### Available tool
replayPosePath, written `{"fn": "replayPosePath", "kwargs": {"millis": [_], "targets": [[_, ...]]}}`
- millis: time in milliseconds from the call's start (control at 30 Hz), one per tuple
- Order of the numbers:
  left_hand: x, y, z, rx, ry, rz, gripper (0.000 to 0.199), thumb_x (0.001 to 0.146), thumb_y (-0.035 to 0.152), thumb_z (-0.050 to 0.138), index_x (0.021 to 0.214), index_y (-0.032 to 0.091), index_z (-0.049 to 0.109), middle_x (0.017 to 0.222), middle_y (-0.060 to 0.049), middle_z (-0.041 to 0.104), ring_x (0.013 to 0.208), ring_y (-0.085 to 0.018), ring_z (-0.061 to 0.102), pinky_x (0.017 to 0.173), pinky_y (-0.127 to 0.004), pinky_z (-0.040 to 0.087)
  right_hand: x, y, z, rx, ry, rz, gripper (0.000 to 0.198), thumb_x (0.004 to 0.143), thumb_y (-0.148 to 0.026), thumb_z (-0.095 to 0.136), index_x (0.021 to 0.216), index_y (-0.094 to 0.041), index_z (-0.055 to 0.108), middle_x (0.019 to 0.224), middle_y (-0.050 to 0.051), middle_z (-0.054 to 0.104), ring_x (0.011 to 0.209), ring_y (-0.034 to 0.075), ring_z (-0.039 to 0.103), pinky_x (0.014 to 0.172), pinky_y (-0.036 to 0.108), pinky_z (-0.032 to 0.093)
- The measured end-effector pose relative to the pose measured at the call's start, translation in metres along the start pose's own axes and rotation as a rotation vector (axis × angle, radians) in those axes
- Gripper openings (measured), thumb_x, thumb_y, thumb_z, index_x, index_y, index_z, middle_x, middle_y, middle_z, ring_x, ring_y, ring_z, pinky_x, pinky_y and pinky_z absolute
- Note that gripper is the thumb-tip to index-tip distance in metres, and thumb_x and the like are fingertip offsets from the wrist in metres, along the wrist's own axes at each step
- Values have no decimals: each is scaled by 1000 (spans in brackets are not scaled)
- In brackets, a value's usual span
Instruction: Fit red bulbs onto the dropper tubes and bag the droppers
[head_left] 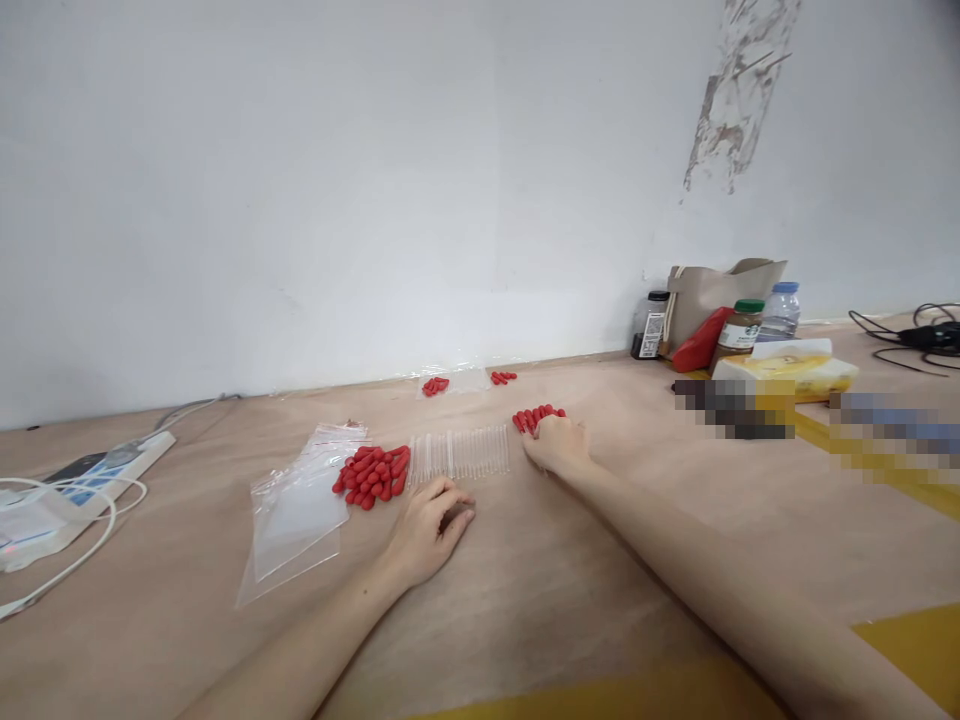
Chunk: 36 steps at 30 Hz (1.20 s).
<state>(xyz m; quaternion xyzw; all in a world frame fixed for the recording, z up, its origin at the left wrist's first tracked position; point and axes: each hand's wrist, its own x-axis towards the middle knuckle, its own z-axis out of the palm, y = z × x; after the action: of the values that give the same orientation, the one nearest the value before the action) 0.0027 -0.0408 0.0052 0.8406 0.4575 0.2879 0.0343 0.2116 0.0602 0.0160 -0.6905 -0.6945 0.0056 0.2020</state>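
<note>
Here, the right hand (559, 445) touches a row of red pieces (531, 419).

Plain red on the large pile of small pieces (371, 475), and on the smaller clusters (435, 386) beyond and right of it. Colourless and see-through on the thin sticks (459, 455) just right of the pile and on the plastic bags (296, 520) left of it. Light brown on the bench (525, 560) under the pile, banded yellow well right of it. Well left of the pile, white and blue on the power strip (120, 490). Well right of it, beige on the bag (712, 290), green on the jar lid (748, 305). Whitish on the wall (337, 180) behind the pile.
</note>
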Motion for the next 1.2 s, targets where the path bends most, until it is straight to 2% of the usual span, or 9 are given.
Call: {"fn": "replayPosePath", "kwargs": {"millis": [333, 500, 600, 733, 867, 1033, 1200], "targets": [[0, 0, 0, -4, -5, 13, 15, 84, 24, 46, 86, 20, 60, 82, -3, 55, 74, -16, 53, 70, -29, 42, 1, 3, -1, 28, -24, 13, 32, 75, -43, 43, 70, -18, 62, 74, 8, 63, 74, 23, 58, 72, 37, 33], [-1, -2, 2, 5, -4, 14, 13, 83, 23, 47, 87, 20, 60, 83, -3, 55, 76, -16, 53, 71, -30, 41, -3, -5, -4, 47, 6, -57, 28, 77, -38, 41, 70, -19, 61, 73, 4, 64, 74, 19, 57, 80, 38, 27], [-1, -3, 3, 2, 3, 24, 13, 83, 22, 47, 86, 20, 60, 82, -3, 56, 76, -16, 53, 71, -30, 41, -1, -19, -3, -20, -69, -85, 23, 75, -33, 44, 73, -18, 62, 75, 7, 64, 79, 20, 56, 83, 40, 23], [0, -3, 3, 11, 13, 24, 13, 83, 22, 47, 85, 20, 60, 81, -3, 56, 74, -16, 53, 69, -30, 40, 8, -33, -1, -70, -163, -45, 21, 71, -28, 49, 82, -15, 62, 84, 11, 64, 82, 23, 57, 78, 40, 25], [0, 0, 2, 54, 30, 11, 13, 83, 23, 47, 79, 19, 60, 79, -3, 57, 74, -17, 52, 70, -31, 39, 18, -41, 0, -88, -232, -9, 20, 69, -22, 52, 83, -14, 64, 82, 14, 64, 81, 25, 58, 77, 42, 25], [1, 4, -2, 190, 64, -30, 15, 80, 26, 50, 69, 18, 55, 73, -1, 55, 71, -17, 51, 71, -32, 35, 20, -46, 0, -99, -278, -15, 18, 69, -20, 53, 80, -14, 65, 79, 14, 65, 80, 26, 58, 76, 43, 25], [0, -8, -28, 594, 161, -106, 17, 80, 30, 48, 73, 18, 57, 79, -6, 56, 79, -24, 49, 73, -37, 31, 5, -37, -14, -77, -205, -76, 25, 78, -25, 41, 81, -13, 62, 85, 15, 64, 81, 25, 58, 76, 41, 26]]}}
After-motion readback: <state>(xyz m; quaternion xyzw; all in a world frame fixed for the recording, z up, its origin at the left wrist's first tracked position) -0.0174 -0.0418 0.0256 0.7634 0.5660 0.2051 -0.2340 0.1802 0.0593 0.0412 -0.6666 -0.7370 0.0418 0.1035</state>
